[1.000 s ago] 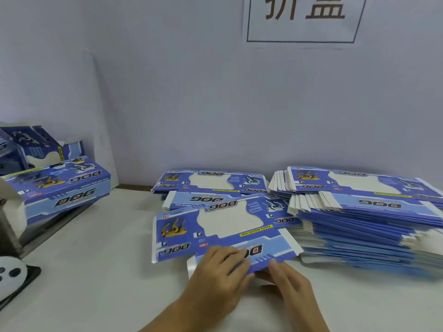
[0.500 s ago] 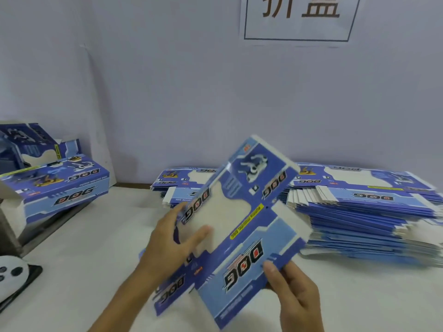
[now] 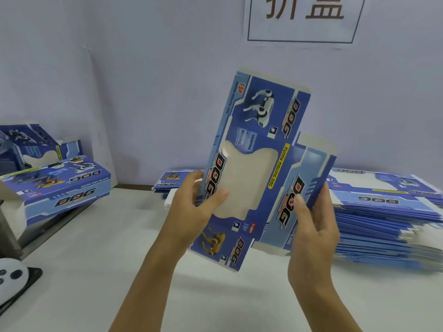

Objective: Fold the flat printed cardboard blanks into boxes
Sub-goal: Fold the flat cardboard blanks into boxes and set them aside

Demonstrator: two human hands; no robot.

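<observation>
Pale lilac wall backs a white bench (image 3: pixel 100 271), with a paper sign (image 3: pixel 303 19) bearing two large characters at twelve o'clock. Held upright above the middle of the bench is one blue printed cardboard blank (image 3: pixel 254 164), tilted slightly toward one o'clock, its window panel facing the camera and a side panel angling off at three o'clock. The left hand (image 3: pixel 191 207) grips the blank's nine o'clock edge, thumb pressed on the window film and fingers curled behind. The right hand (image 3: pixel 314 226) grips the three o'clock panel, thumb on the printed face, fingers wrapped round its outer edge. At three o'clock lies a tall stack of flat blanks (image 3: pixel 383 212); a lower stack (image 3: pixel 172 182) sits behind the left hand. Folded boxes (image 3: pixel 64 185) rest at nine o'clock, and a white device with dark buttons (image 3: pixel 10 279) lies at eight o'clock
</observation>
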